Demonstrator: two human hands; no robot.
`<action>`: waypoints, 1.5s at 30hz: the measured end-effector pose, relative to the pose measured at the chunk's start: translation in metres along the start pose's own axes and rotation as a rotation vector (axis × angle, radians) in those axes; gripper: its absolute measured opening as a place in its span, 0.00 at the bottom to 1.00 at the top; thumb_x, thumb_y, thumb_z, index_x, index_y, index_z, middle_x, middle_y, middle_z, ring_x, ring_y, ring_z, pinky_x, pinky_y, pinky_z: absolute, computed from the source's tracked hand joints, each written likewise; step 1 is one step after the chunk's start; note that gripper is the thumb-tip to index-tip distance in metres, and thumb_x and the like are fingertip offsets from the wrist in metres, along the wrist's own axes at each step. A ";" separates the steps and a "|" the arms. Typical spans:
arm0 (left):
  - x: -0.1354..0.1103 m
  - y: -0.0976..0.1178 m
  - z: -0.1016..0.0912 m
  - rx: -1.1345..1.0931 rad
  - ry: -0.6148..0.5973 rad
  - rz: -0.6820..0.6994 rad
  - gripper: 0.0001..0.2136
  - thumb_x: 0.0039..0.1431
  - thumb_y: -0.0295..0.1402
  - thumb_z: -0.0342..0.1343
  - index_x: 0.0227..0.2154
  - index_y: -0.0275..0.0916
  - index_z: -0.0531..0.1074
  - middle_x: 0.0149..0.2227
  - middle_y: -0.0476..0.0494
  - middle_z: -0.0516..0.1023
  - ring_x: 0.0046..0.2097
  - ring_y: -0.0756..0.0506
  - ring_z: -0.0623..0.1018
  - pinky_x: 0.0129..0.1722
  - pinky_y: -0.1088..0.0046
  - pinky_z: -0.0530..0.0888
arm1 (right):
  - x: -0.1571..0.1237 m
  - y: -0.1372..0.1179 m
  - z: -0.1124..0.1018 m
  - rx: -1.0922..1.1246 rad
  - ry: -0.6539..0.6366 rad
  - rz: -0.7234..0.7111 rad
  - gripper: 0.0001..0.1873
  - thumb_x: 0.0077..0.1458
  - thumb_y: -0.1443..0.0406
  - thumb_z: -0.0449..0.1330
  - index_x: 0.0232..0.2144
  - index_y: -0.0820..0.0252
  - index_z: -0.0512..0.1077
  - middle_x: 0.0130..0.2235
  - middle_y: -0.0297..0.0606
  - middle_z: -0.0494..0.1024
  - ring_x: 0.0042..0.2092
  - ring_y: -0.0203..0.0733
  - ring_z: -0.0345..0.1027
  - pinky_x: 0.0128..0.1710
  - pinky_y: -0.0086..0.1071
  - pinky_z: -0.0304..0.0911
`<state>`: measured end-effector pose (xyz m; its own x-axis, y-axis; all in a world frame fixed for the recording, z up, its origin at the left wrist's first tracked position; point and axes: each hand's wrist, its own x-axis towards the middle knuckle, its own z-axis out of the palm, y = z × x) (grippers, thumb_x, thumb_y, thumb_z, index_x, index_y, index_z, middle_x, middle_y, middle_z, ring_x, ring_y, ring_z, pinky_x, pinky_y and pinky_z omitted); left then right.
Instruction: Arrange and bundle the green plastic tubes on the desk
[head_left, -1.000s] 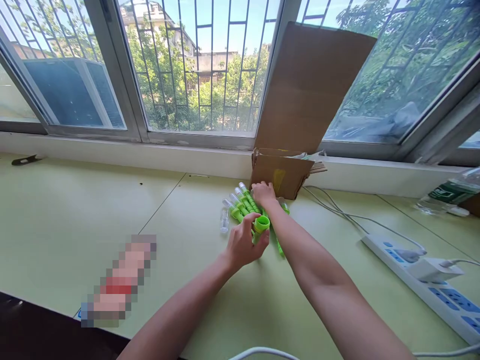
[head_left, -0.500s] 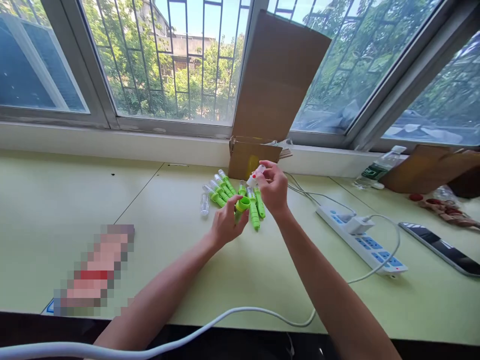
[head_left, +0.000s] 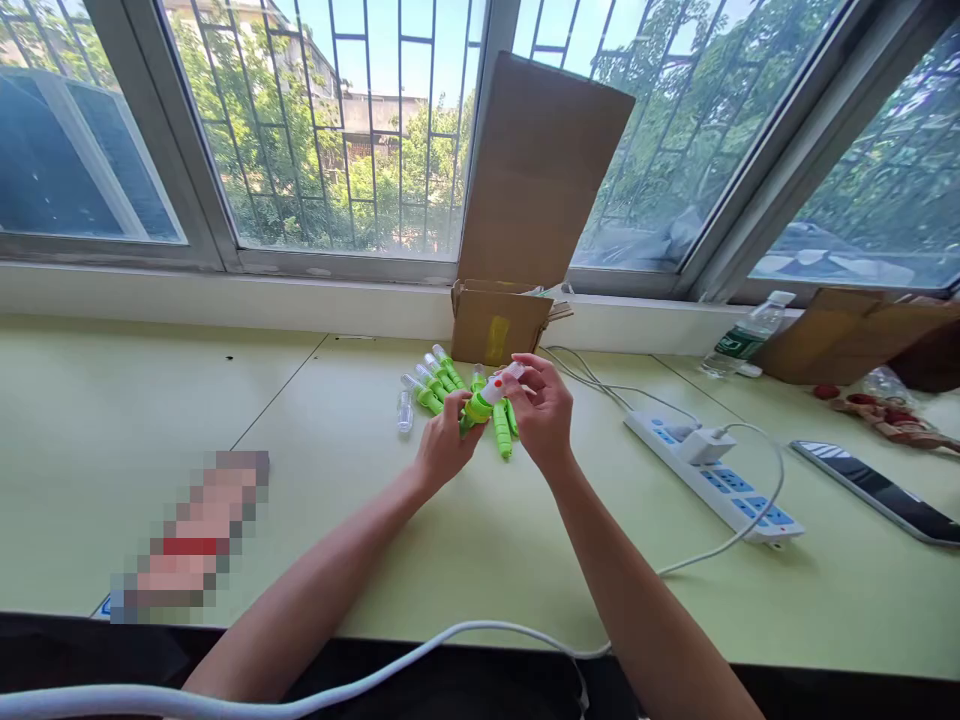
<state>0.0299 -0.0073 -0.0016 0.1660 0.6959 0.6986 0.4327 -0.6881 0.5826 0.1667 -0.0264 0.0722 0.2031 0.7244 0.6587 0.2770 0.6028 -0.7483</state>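
Note:
My left hand (head_left: pixel 444 440) is closed round a green plastic handle (head_left: pixel 478 408) with a ringed collar. Between the fingertips of my right hand (head_left: pixel 544 412) is a small whitish, partly clear piece with a red spot (head_left: pixel 498 386), and its lower end meets the collar of the handle. How deep it sits in there I cannot tell. Just behind my hands, several green ribbed sticks with clear caps (head_left: pixel 429 392) lie on the table. One green stick (head_left: pixel 502 432) lies between my hands. A loose clear cap (head_left: pixel 405 412) rests to the left of the pile.
A cardboard box (head_left: pixel 499 325) stands behind the pile against the window sill. On the right are a white power strip (head_left: pixel 679 450) with a plugged-in charger, a phone (head_left: pixel 877 490) and a water bottle (head_left: pixel 750 335). A white cable (head_left: pixel 450 632) crosses the front edge.
My right hand has brought the whitish piece down and left onto the collar of the green handle. The handle now tilts toward it. The whole view has shifted slightly.

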 end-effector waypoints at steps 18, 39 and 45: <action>-0.002 -0.006 -0.005 0.097 -0.085 0.012 0.20 0.59 0.39 0.55 0.53 0.40 0.65 0.42 0.42 0.80 0.39 0.44 0.80 0.37 0.69 0.75 | -0.012 0.031 0.010 0.080 -0.014 0.191 0.23 0.48 0.51 0.63 0.42 0.57 0.67 0.30 0.36 0.77 0.33 0.42 0.73 0.32 0.34 0.68; 0.002 -0.022 -0.014 0.441 -0.196 0.148 0.19 0.59 0.38 0.56 0.52 0.40 0.66 0.44 0.40 0.80 0.39 0.43 0.81 0.33 0.71 0.74 | -0.006 0.059 -0.003 0.067 -0.130 0.296 0.22 0.43 0.48 0.66 0.31 0.59 0.72 0.24 0.34 0.75 0.24 0.38 0.67 0.26 0.33 0.65; 0.002 -0.019 -0.014 0.467 -0.200 0.181 0.19 0.59 0.36 0.56 0.52 0.39 0.66 0.43 0.40 0.80 0.38 0.43 0.81 0.30 0.72 0.72 | -0.008 0.061 -0.003 0.052 -0.102 0.313 0.24 0.44 0.44 0.64 0.27 0.58 0.68 0.20 0.32 0.72 0.21 0.36 0.65 0.23 0.31 0.63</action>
<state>0.0094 0.0046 -0.0054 0.4207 0.6315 0.6513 0.7218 -0.6679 0.1814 0.1850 0.0036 0.0218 0.1752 0.9052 0.3873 0.1671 0.3603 -0.9177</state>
